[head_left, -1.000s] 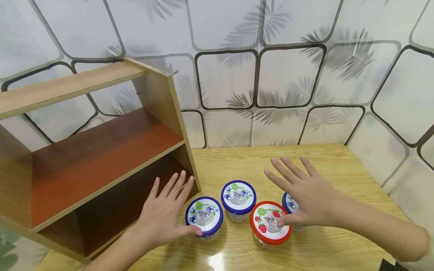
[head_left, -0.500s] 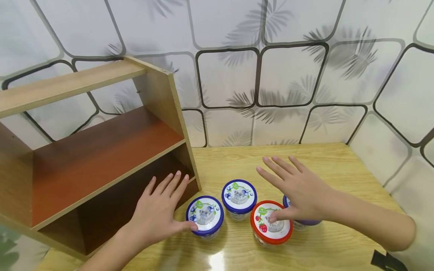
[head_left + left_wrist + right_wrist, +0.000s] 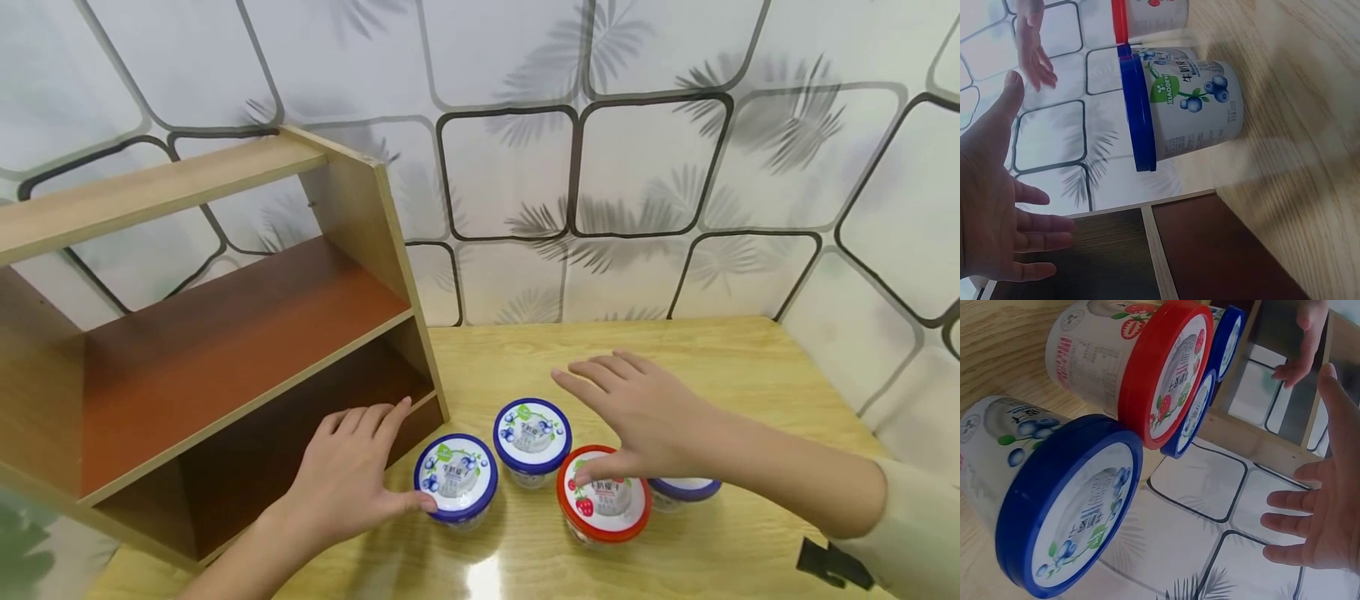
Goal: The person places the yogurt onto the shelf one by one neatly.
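Note:
My left hand [image 3: 348,471] hovers at the left of a blue-lidded blueberry tub [image 3: 456,475], fingers loosely bent, thumb overlapping the lid's edge in the head view. The left wrist view shows a gap between that hand [image 3: 991,212] and the tub's lid [image 3: 1139,112]. Over a red-lidded strawberry tub [image 3: 609,512] floats my right hand [image 3: 641,417], its fingers relaxed and holding nothing. Part of another blue-lidded tub [image 3: 686,492] is hidden behind this hand; the right wrist view shows its lid [image 3: 1079,519] fully. A third blue-lidded tub [image 3: 532,433] stands farther back.
A wooden shelf unit [image 3: 397,242] with reddish-brown boards stands on the left, its lower compartment [image 3: 247,467] facing the tubs. The light wood table [image 3: 720,358] reaches back to a patterned wall covering [image 3: 502,175], which also rises along the right side.
My right hand has drifted left, uncovering more of the far-right tub's right side. Fingers of both hands have bent a little more. The tubs stay in place on the table.

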A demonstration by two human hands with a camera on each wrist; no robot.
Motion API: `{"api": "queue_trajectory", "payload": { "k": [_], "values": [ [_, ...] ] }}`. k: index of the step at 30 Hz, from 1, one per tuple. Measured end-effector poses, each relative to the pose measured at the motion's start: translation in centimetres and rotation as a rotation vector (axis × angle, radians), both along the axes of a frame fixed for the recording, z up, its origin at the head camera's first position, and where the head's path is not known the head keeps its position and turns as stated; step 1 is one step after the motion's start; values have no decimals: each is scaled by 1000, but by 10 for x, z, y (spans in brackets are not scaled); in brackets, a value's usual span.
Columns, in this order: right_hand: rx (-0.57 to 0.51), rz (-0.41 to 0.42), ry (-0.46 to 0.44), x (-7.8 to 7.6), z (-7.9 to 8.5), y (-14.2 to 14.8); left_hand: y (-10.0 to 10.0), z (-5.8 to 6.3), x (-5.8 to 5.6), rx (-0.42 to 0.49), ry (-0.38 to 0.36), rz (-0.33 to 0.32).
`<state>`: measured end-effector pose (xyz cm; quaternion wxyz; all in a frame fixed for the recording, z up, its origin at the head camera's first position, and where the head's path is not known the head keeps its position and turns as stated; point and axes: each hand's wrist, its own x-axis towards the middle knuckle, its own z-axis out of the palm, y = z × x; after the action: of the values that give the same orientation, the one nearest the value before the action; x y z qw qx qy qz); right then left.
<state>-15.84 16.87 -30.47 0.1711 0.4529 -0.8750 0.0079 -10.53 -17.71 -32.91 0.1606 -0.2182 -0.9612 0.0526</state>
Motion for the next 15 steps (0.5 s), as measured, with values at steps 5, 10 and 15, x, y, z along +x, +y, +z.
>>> {"api": "queue_trajectory", "payload": {
  "k": [5,10,15],
  "values": [
    [9,-6,-25,0,0,-6,1,-3,3,-2,-6,-6],
    [-17,-10,-66,-4,-1,-13,1,-4,5,20,13,1],
    [-50,1,-107,-8,2,-21,-2,-5,6,50,44,0]
  ]
}}
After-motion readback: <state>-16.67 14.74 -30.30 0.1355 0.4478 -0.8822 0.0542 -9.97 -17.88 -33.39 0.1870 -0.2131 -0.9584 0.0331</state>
